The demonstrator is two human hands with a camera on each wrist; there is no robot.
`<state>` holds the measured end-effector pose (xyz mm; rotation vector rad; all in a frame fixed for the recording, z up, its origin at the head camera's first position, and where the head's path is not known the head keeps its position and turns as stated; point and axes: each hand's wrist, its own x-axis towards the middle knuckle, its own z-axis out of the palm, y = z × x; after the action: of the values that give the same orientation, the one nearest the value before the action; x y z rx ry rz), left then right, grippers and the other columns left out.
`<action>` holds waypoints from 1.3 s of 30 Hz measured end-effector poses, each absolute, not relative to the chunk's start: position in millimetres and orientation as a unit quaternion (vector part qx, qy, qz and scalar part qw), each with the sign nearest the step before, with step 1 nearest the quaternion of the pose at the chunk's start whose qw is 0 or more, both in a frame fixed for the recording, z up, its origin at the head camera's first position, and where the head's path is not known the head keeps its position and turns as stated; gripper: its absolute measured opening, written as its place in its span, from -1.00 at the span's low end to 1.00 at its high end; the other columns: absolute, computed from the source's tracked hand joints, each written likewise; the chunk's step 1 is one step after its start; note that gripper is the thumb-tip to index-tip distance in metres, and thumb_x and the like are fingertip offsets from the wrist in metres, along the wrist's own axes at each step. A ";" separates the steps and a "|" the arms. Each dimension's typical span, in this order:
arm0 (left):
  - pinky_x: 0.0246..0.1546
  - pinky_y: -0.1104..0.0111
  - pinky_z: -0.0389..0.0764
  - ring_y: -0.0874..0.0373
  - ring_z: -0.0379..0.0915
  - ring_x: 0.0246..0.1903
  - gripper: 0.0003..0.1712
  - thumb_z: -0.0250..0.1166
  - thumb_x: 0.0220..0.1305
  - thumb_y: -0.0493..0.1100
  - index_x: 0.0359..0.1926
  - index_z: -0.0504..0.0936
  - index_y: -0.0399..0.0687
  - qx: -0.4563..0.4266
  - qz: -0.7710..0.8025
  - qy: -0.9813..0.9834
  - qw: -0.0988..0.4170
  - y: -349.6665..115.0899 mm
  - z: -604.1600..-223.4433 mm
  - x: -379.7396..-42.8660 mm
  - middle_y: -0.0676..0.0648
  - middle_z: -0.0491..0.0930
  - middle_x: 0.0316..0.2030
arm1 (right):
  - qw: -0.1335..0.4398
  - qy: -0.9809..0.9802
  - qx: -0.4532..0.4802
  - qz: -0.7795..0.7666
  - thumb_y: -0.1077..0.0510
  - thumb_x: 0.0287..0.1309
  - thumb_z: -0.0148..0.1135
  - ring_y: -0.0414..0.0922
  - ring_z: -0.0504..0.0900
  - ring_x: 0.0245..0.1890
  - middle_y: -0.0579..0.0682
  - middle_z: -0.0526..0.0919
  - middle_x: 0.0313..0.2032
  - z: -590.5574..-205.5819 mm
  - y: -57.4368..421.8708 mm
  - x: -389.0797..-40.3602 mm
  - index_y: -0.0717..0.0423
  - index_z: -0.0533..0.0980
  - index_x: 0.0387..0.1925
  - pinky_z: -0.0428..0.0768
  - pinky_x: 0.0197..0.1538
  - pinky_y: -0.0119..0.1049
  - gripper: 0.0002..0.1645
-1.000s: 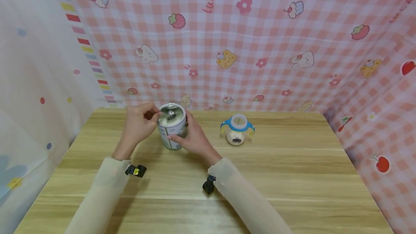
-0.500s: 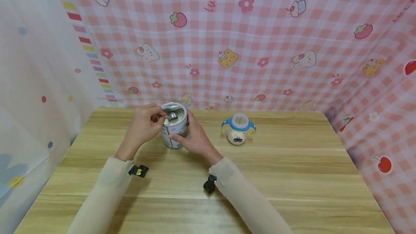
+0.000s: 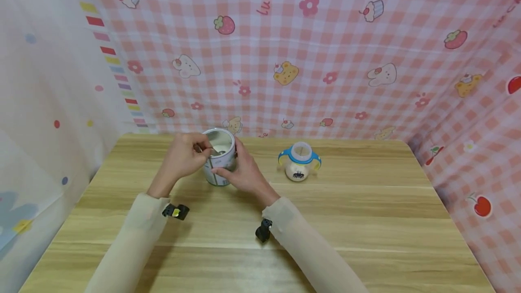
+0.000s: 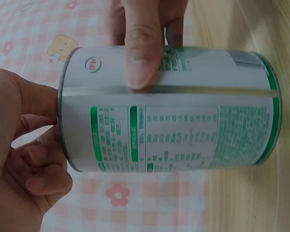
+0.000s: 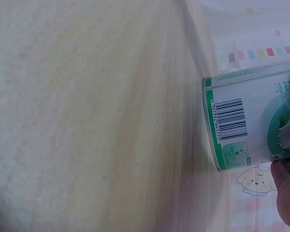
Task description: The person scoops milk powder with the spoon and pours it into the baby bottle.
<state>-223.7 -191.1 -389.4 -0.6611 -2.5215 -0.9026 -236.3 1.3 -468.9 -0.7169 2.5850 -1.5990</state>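
Observation:
A white and green milk powder can (image 3: 218,168), its top uncovered, stands at the back of the table left of centre. My left hand (image 3: 185,156) is at its rim and pinches the handle of a metal spoon (image 3: 220,152), whose bowl dips into the pale powder inside. My right hand (image 3: 247,171) grips the can from the right, thumb across the front. In the left wrist view the left fingers (image 4: 48,181) curl at the rim, with the spoon hidden behind the can (image 4: 183,125). The right wrist view shows the can's barcode side (image 5: 246,116) and part of the right hand (image 5: 287,193).
A baby bottle (image 3: 299,166) with blue and yellow handles and an open neck stands upright to the right of the can. The wooden table (image 3: 366,220) ends at a pink checked cloth (image 3: 342,58) behind it.
My left hand has moved a little right and over the rim, and the spoon's bowl has gone lower into the can. The right hand keeps its hold. The bottle stays put.

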 end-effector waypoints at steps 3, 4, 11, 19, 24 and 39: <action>-0.59 0.40 0.51 0.19 0.49 -0.62 -0.83 0.35 0.13 -0.37 -0.55 0.72 -0.07 -0.205 -0.340 -0.902 0.167 -189.2 -389.0 -222.8 -0.02 0.68 -0.59 | 0.009 0.827 -0.233 -0.511 -0.23 0.16 0.46 -0.17 0.47 0.31 -0.09 0.41 0.39 -469.0 1.2 -235.9 -0.26 -0.10 0.62 0.54 0.33 -0.09 0.21; -0.58 0.39 0.51 0.19 0.49 -0.62 -0.83 0.35 0.14 -0.35 -0.54 0.72 -0.07 -0.194 -0.346 -0.904 0.161 -188.7 -389.0 -222.4 -0.02 0.67 -0.59 | 0.008 0.827 -0.235 -0.511 -0.24 0.16 0.46 -0.16 0.47 0.32 -0.09 0.41 0.39 -469.0 1.2 -235.8 -0.26 -0.10 0.62 0.54 0.33 -0.09 0.22; -0.57 0.37 0.53 0.13 0.50 -0.60 -0.86 0.36 0.18 -0.33 -0.50 0.72 -0.08 -0.126 -0.397 -0.898 0.139 -186.5 -389.5 -221.4 -0.09 0.68 -0.57 | 0.013 0.825 -0.232 -0.515 -0.22 0.16 0.46 -0.17 0.45 0.34 -0.08 0.39 0.41 -469.9 1.1 -235.8 -0.26 -0.12 0.63 0.52 0.36 -0.10 0.23; -0.60 0.42 0.48 0.19 0.48 -0.61 -0.89 0.38 0.14 -0.34 -0.50 0.74 -0.12 -0.071 -0.464 -0.871 0.142 -187.2 -392.0 -220.3 -0.10 0.70 -0.56 | 0.009 0.826 -0.230 -0.515 -0.23 0.14 0.48 -0.17 0.44 0.35 -0.08 0.39 0.42 -470.7 0.6 -236.5 -0.27 -0.12 0.63 0.51 0.37 -0.10 0.25; -0.63 0.43 0.40 0.23 0.42 -0.64 -0.89 0.38 0.16 -0.31 -0.49 0.75 -0.15 -0.033 -0.494 -0.857 0.144 -189.0 -392.5 -218.5 -0.02 0.68 -0.59 | 0.011 0.825 -0.229 -0.517 -0.22 0.14 0.48 -0.18 0.42 0.38 -0.10 0.37 0.43 -471.3 0.8 -236.6 -0.31 -0.12 0.62 0.49 0.40 -0.09 0.24; -0.66 0.48 0.44 0.28 0.42 -0.63 -0.90 0.35 0.23 -0.29 -0.38 0.73 -0.26 0.068 -0.561 -0.812 0.141 -196.6 -389.1 -214.9 0.20 0.62 -0.61 | 0.010 0.824 -0.225 -0.520 -0.22 0.13 0.50 -0.21 0.43 0.37 -0.14 0.40 0.42 -470.9 0.8 -237.4 -0.29 -0.08 0.61 0.50 0.39 -0.14 0.23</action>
<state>-214.9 -196.6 -389.1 0.1961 -2.3453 -1.6208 -237.4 0.8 -470.9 -0.7033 2.5723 -1.6216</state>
